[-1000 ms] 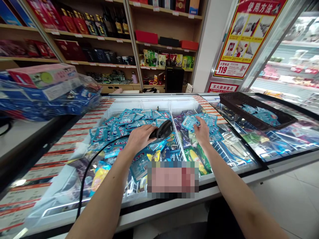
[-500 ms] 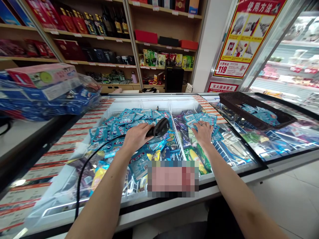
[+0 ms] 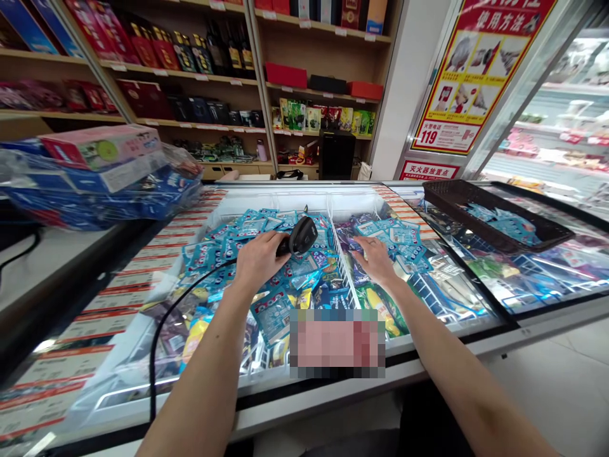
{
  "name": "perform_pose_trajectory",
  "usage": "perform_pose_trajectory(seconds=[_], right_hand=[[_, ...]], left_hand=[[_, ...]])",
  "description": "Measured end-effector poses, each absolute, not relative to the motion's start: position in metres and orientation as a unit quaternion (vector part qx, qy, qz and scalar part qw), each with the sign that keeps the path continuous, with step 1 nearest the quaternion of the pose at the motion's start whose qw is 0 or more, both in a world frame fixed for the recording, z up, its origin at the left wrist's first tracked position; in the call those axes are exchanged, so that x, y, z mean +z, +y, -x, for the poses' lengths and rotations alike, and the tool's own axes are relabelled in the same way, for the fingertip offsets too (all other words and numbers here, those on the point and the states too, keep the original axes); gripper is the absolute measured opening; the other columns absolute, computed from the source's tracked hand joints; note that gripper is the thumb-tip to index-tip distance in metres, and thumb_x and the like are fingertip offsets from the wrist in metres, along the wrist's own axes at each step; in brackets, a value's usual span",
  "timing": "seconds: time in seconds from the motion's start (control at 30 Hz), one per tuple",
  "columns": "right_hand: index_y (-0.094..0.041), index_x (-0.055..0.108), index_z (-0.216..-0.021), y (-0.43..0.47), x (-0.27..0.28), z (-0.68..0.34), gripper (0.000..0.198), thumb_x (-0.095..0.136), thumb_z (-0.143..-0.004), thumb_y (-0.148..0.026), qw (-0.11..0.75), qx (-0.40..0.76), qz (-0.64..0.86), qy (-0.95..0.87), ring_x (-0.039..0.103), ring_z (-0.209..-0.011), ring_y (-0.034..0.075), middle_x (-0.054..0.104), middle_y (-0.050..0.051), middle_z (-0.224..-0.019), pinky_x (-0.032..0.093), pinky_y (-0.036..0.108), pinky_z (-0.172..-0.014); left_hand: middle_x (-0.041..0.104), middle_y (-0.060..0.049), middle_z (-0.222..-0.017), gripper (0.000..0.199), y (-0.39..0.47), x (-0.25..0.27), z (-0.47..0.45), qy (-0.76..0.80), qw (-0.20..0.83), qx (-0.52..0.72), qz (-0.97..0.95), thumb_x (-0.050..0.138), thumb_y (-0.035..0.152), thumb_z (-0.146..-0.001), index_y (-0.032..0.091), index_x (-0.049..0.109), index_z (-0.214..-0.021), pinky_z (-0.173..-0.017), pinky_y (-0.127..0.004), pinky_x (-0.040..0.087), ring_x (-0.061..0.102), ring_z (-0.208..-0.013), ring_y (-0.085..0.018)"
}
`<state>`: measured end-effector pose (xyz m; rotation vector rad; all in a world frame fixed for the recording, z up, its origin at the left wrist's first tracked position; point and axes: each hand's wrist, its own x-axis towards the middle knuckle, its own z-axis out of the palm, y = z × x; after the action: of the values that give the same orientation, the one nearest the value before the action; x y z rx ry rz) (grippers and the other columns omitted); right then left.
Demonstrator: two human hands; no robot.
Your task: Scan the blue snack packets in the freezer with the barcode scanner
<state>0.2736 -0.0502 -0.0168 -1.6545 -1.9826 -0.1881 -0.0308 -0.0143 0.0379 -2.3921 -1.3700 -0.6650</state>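
Note:
My left hand [image 3: 259, 259] is wrapped round the handle of a black barcode scanner [image 3: 303, 235], held over the left part of the freezer. A black cable [image 3: 178, 299] runs from it toward me. Beneath lie many blue ice-cream packets [image 3: 223, 244] in a loose heap. My right hand [image 3: 374, 259] hovers with fingers apart at the left edge of a smaller pile of blue packets [image 3: 397, 236], right of the white wire divider [image 3: 343, 263]. Purple and green packets show under and around it. Whether its fingertips touch a packet, I cannot tell.
A brown basket [image 3: 537, 244] with blue packets rests on the freezer's right side. Plastic-wrapped boxes [image 3: 109, 171] are stacked at left. Price labels [image 3: 114, 304] line the glass. A pixelated patch covers part of the front edge. Shelves of bottles and boxes stand behind.
My right hand has moved left off the smaller blue pile, toward the divider. The scanner in my left hand has shifted slightly left and up. The whole view has turned a little.

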Motion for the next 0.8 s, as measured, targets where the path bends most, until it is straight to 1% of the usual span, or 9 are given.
perform_pose_trajectory(seconds=[0.1,0.2,0.27,0.33,0.47,0.57,0.67,0.73,0.8], right_hand=[[-0.021,0.036,-0.142,-0.045,-0.014,-0.255,0.056,0.041,-0.092,-0.047,0.245,-0.016,0.553,-0.796,0.043,-0.124,0.025,0.047,0.008,-0.14,0.035,0.04,-0.102],[-0.025,0.025,-0.147,-0.041,-0.011,-0.241,0.067,0.043,-0.09,-0.055,0.204,0.0,0.502,-0.84,0.04,-0.129,0.026,0.038,0.006,-0.147,0.034,0.042,-0.103],[-0.028,0.03,-0.144,-0.04,-0.009,-0.236,0.062,0.043,-0.09,-0.055,0.182,-0.006,0.481,-0.857,0.04,-0.13,0.026,0.04,0.004,-0.146,0.033,0.043,-0.105],[-0.028,0.042,-0.137,-0.041,-0.007,-0.235,0.053,0.041,-0.091,-0.054,0.175,-0.017,0.472,-0.864,0.043,-0.127,0.026,0.048,0.004,-0.14,0.033,0.043,-0.104],[-0.021,0.06,-0.113,-0.045,-0.008,-0.246,0.042,0.036,-0.094,-0.05,0.218,-0.025,0.507,-0.833,0.055,-0.11,0.022,0.062,0.008,-0.118,0.041,0.038,-0.096],[-0.019,0.062,-0.098,-0.048,-0.014,-0.255,0.04,0.036,-0.094,-0.049,0.27,-0.027,0.563,-0.781,0.059,-0.097,0.021,0.064,0.008,-0.103,0.045,0.035,-0.086],[-0.019,0.061,-0.09,-0.047,-0.021,-0.257,0.041,0.037,-0.093,-0.052,0.315,-0.036,0.599,-0.736,0.058,-0.093,0.021,0.063,0.008,-0.096,0.045,0.034,-0.084],[-0.018,0.061,-0.092,-0.045,-0.023,-0.256,0.043,0.04,-0.09,-0.056,0.33,-0.048,0.611,-0.717,0.056,-0.094,0.022,0.061,0.009,-0.095,0.045,0.034,-0.086],[-0.015,0.06,-0.101,-0.043,-0.025,-0.254,0.05,0.043,-0.087,-0.06,0.328,-0.072,0.625,-0.705,0.053,-0.1,0.025,0.06,0.012,-0.098,0.042,0.037,-0.091]], left_hand=[[0.065,-0.007,-0.105,0.035,-0.016,0.04,0.033,-0.491,0.151,-0.232,0.826,0.051,0.037,-0.084,0.022,0.057,-0.115,-0.072,-0.032,0.046,0.061,-0.097,-0.026],[0.065,-0.006,-0.105,0.035,-0.017,0.042,0.035,-0.492,0.15,-0.231,0.826,0.05,0.038,-0.084,0.022,0.057,-0.114,-0.071,-0.032,0.046,0.061,-0.098,-0.025],[0.065,-0.006,-0.104,0.035,-0.018,0.043,0.035,-0.492,0.144,-0.231,0.827,0.05,0.038,-0.084,0.023,0.057,-0.114,-0.071,-0.031,0.046,0.061,-0.098,-0.025],[0.065,-0.006,-0.104,0.035,-0.019,0.044,0.035,-0.492,0.136,-0.232,0.828,0.051,0.038,-0.083,0.023,0.057,-0.114,-0.072,-0.031,0.046,0.061,-0.098,-0.025],[0.065,-0.007,-0.105,0.036,-0.019,0.043,0.034,-0.487,0.125,-0.231,0.833,0.051,0.037,-0.082,0.023,0.057,-0.115,-0.073,-0.032,0.046,0.061,-0.098,-0.025],[0.065,-0.007,-0.105,0.036,-0.019,0.041,0.031,-0.474,0.131,-0.225,0.841,0.051,0.037,-0.082,0.023,0.057,-0.114,-0.073,-0.032,0.046,0.061,-0.098,-0.025],[0.064,-0.006,-0.105,0.036,-0.018,0.038,0.027,-0.452,0.139,-0.219,0.853,0.05,0.037,-0.083,0.023,0.057,-0.115,-0.073,-0.033,0.046,0.06,-0.098,-0.025],[0.064,-0.006,-0.106,0.035,-0.018,0.037,0.025,-0.441,0.14,-0.213,0.861,0.05,0.037,-0.083,0.023,0.056,-0.115,-0.072,-0.032,0.046,0.06,-0.099,-0.025],[0.064,-0.006,-0.106,0.035,-0.018,0.035,0.022,-0.434,0.14,-0.206,0.866,0.05,0.036,-0.083,0.023,0.056,-0.115,-0.073,-0.032,0.046,0.06,-0.099,-0.025]])
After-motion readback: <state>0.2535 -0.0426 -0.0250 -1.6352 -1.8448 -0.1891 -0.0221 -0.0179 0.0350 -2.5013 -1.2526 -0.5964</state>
